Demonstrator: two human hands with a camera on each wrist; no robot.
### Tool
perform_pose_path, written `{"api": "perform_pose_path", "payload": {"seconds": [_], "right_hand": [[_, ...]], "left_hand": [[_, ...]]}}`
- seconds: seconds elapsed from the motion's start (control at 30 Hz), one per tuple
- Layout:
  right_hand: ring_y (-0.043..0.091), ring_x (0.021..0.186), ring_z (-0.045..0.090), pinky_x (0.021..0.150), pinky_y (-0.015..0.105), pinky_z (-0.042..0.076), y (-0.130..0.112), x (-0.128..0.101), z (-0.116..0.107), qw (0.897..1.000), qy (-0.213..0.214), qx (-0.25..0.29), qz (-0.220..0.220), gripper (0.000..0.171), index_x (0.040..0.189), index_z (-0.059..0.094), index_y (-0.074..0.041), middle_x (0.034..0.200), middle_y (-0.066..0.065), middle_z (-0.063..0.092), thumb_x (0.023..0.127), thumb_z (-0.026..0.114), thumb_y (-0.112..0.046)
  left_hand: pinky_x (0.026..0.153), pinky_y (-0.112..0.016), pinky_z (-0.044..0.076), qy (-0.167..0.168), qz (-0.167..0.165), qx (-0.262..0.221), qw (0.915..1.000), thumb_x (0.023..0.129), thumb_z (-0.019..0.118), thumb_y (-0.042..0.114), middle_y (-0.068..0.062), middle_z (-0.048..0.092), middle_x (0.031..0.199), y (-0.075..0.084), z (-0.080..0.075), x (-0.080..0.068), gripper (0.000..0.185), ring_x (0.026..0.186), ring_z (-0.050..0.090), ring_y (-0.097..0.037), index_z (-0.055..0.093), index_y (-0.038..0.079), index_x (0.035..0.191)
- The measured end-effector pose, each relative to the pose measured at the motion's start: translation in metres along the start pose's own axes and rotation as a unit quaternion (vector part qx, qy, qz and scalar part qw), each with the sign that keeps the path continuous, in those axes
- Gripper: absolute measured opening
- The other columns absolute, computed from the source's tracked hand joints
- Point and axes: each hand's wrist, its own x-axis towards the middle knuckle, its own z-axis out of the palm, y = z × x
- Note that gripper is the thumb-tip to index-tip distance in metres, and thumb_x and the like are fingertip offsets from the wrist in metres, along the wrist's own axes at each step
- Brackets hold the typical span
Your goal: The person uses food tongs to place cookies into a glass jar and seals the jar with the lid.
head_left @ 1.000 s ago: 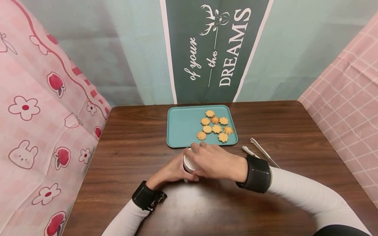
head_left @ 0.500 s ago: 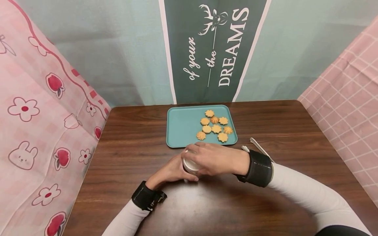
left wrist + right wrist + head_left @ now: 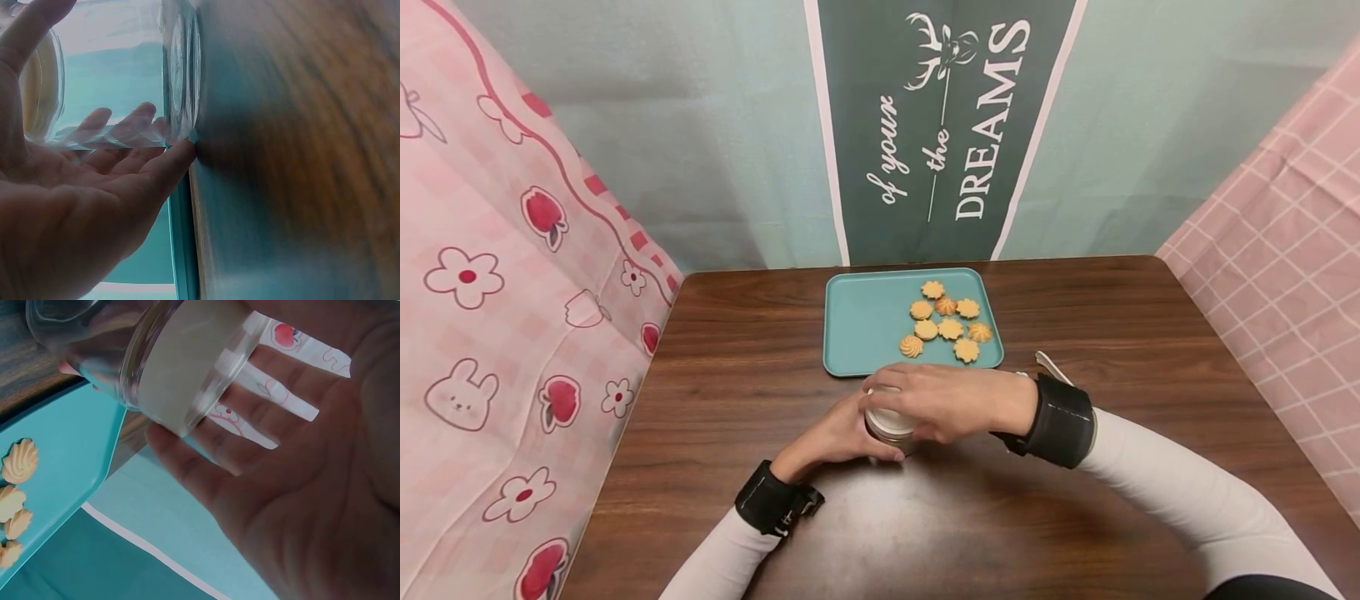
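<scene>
A clear glass jar (image 3: 119, 81) stands upright on the wooden table, its transparent wall and base filling the left wrist view. My left hand (image 3: 838, 433) holds the jar around its side, thumb toward me and fingers spread behind the glass. Over the top, my right hand (image 3: 951, 400) grips the pale lid (image 3: 187, 362) by its edge, fingertips curved around the rim. The head view shows only part of the lid between the two hands. Through the glass no contents show.
Behind the jar lies a teal tray (image 3: 865, 321) with several cookies (image 3: 950, 328) grouped on its right half. A white-handled utensil (image 3: 1054, 367) lies right of the tray, partly hidden by the right wrist. Fabric hangs at the back and both sides.
My right hand has turned a little on the lid, its wrist swinging slightly away from me and covering more of the utensils. The left hand keeps its place on the jar.
</scene>
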Motion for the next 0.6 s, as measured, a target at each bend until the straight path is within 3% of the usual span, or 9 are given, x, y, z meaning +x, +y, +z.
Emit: {"api": "perform_pose_path", "payload": {"seconds": [0.47, 0.6], "right_hand": [[0.032, 0.149, 0.043, 0.121, 0.042, 0.041, 0.0050, -0.0002, -0.0017, 0.999, -0.022, 0.046, -0.015, 0.084, 0.150, 0.053, -0.013, 0.157, 0.009, 0.050, 0.076, 0.088, 0.006], [0.034, 0.147, 0.045, 0.119, 0.044, 0.043, 0.0007, -0.0014, 0.0006, 1.000, -0.004, 0.025, 0.009, 0.084, 0.152, 0.050, -0.013, 0.159, 0.013, 0.047, 0.080, 0.092, -0.009]], "left_hand": [[0.105, -0.037, 0.052, -0.012, 0.013, 0.010, 0.9998, 0.080, 0.096, 0.029, -0.007, 0.059, 0.143, 0.0010, -0.0009, 0.0007, 0.095, 0.124, 0.062, -0.021, 0.043, 0.010, 0.156], [0.106, -0.036, 0.052, -0.011, 0.019, -0.002, 0.9998, 0.079, 0.096, 0.026, -0.007, 0.060, 0.142, 0.0016, -0.0005, 0.0009, 0.097, 0.123, 0.062, -0.020, 0.042, 0.010, 0.158]]}}
